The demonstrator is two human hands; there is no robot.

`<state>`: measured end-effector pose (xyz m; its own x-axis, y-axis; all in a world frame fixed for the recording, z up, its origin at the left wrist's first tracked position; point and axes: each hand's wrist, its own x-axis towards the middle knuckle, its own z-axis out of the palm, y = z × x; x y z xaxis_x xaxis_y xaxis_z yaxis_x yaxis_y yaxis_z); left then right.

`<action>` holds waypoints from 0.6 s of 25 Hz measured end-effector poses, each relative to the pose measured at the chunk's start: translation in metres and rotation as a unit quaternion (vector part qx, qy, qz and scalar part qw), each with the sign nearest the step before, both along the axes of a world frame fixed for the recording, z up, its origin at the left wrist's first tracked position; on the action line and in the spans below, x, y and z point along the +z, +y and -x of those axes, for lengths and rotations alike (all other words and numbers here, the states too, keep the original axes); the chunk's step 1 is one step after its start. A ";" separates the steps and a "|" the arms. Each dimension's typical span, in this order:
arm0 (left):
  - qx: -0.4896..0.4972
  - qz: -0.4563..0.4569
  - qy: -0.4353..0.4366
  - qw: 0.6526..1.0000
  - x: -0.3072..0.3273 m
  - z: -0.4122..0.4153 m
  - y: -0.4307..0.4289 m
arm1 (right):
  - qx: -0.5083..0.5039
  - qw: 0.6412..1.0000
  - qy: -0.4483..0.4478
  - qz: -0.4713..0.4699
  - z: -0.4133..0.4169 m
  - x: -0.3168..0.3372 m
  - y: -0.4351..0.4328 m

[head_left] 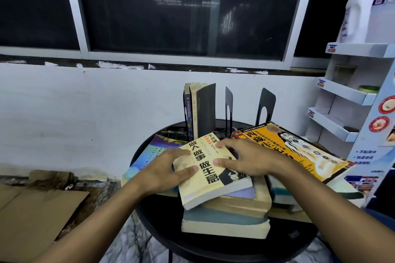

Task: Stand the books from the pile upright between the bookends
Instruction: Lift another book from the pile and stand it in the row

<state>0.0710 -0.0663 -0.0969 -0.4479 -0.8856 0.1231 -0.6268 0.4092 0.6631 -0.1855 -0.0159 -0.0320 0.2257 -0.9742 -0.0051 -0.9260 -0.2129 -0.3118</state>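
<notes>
A yellow paperback [210,179] lies tilted on top of the pile of books [226,218] on a round black table [213,245]. My left hand [168,168] grips its left edge, thumb on the cover. On the book's right side, my right hand [243,158] holds it with the thumb and a fingertip on the cover. At the back of the table, three books [201,109] stand upright. To their right, two black bookends [228,102] [266,103] stand with an empty gap between them.
An orange book [299,149] tops a second stack on the right, and a blue book [145,158] lies flat on the left. A white display shelf [346,94] with a bottle [357,13] stands close to the right. Cardboard [32,211] lies on the floor on the left.
</notes>
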 end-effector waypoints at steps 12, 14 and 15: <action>0.028 -0.026 0.106 0.994 -0.005 0.007 0.001 | -0.007 0.999 -0.027 0.046 0.002 -0.019 -0.002; 0.041 -0.004 0.113 0.993 -0.003 0.004 0.000 | -0.009 0.997 -0.049 0.059 0.004 -0.021 -0.002; 0.044 0.004 0.121 0.992 -0.001 0.001 -0.001 | -0.011 0.996 -0.067 0.062 0.004 -0.023 -0.002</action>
<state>0.0698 -0.0669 -0.0982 -0.3259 -0.9181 0.2254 -0.4828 0.3666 0.7953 -0.1899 -0.0182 -0.0545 0.1943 -0.9704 0.1434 -0.8831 -0.2367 -0.4052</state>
